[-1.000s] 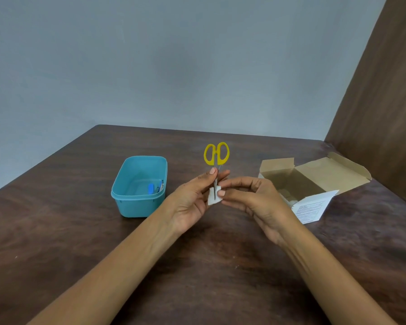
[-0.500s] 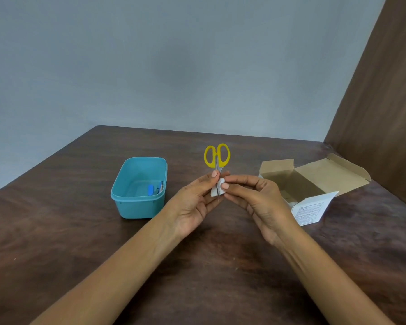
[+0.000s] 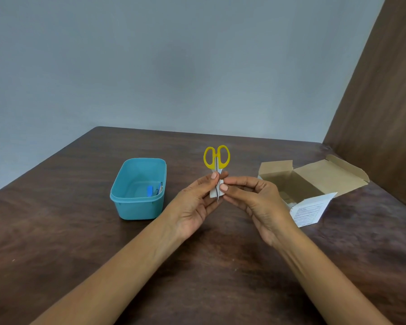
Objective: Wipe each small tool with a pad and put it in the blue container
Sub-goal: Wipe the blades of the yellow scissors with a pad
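Small yellow-handled scissors (image 3: 217, 157) stand upright above the table, handles up and the thin metal blades pointing down. My left hand (image 3: 195, 202) pinches the blades just under the handles. A white pad (image 3: 213, 193) is folded around the blades, and my right hand (image 3: 256, 200) pinches it with thumb and fingers. The blade tip pokes out below the pad. The blue container (image 3: 138, 207) sits on the table to the left of my hands. Inside it lie a blue tool (image 3: 149, 191) and another small tool beside it.
An open cardboard box (image 3: 314, 181) with its flaps spread sits to the right of my hands. A white printed leaflet (image 3: 308, 212) leans at its front. A brown wall panel (image 3: 384, 102) rises at the far right. The dark wooden table (image 3: 56, 231) extends all around.
My right hand has slid the pad up along the scissor blades towards the handles. The scissors stay upright in my left hand, lifted very slightly.
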### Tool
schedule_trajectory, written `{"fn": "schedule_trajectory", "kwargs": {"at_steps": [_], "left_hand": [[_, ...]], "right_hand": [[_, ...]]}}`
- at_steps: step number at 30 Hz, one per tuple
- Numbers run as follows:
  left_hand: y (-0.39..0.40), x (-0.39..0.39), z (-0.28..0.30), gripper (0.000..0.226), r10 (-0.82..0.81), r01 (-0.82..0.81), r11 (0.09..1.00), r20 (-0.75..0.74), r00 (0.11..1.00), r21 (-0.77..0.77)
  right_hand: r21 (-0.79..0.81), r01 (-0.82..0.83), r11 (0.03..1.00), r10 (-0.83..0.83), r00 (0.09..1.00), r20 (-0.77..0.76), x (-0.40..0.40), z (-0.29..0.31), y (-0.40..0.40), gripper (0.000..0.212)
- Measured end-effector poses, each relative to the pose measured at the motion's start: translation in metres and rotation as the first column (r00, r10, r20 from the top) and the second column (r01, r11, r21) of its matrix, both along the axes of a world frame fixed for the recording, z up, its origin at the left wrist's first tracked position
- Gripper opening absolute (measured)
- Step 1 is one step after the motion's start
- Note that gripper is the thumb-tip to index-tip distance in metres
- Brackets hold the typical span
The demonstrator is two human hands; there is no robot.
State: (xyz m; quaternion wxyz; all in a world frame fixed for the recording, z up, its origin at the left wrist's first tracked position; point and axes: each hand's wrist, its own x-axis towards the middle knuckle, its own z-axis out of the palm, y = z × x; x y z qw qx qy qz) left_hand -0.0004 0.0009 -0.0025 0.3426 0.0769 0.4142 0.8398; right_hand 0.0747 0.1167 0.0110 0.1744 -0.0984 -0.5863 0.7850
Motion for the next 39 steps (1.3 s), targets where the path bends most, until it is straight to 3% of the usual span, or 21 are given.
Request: {"fn": "schedule_trajectory", "kwargs": {"at_steps": [8,11,13,15,17,20,23,28,31,35,39], "left_hand": [[0.001,0.0,0.0,0.015,0.015,-0.017,0.999,0.035,0.999,0.048],[0.001,0.001,0.0,0.015,0.075,-0.078,0.996,-0.076,0.994,-0.04],[0.001,0.004,-0.001,0.016,0.161,-0.201,0.968,-0.242,0.957,-0.153],[0.0,0.007,-0.001,0.02,0.228,-0.323,0.925,-0.386,0.894,-0.201],[-0.001,0.009,-0.001,0.02,0.257,-0.408,0.887,-0.502,0.826,-0.215],[-0.001,0.011,-0.001,0.014,0.267,-0.476,0.853,-0.604,0.751,-0.215],[0.0,0.01,-0.003,0.012,0.26,-0.479,0.848,-0.61,0.749,-0.227],[-0.001,0.005,-0.002,0.013,0.245,-0.36,0.909,-0.429,0.87,-0.211],[-0.002,0.003,-0.001,0.014,0.201,-0.285,0.939,-0.365,0.909,-0.191],[0.001,0.007,-0.004,0.015,0.101,-0.212,0.947,-0.405,0.909,-0.24],[0.002,0.01,-0.004,0.021,0.039,-0.176,0.952,-0.469,0.882,-0.252]], "right_hand": [[0.103,-0.079,0.992,0.069,0.993,0.092,0.002,-0.001,0.0,0.014],[0.194,0.01,0.981,-0.019,0.999,0.045,0.0,-0.004,-0.003,0.013],[0.423,0.163,0.892,-0.164,0.986,-0.033,-0.002,-0.006,-0.004,0.014],[0.614,0.285,0.736,-0.266,0.956,-0.125,-0.004,-0.008,-0.004,0.016],[0.697,0.341,0.631,-0.299,0.936,-0.187,-0.004,-0.009,-0.005,0.018],[0.737,0.391,0.551,-0.309,0.916,-0.255,-0.003,-0.01,-0.005,0.023],[0.749,0.393,0.534,-0.296,0.916,-0.27,-0.002,-0.011,-0.006,0.03],[0.726,0.325,0.606,-0.258,0.944,-0.206,-0.003,-0.007,0.002,0.026],[0.631,0.44,0.639,-0.329,0.898,-0.292,-0.003,-0.002,0.01,0.019],[0.675,0.567,0.473,-0.321,0.824,-0.467,-0.002,-0.002,0.01,0.01],[0.809,0.511,0.291,-0.214,0.859,-0.465,-0.007,-0.011,0.01,0.009]]}}
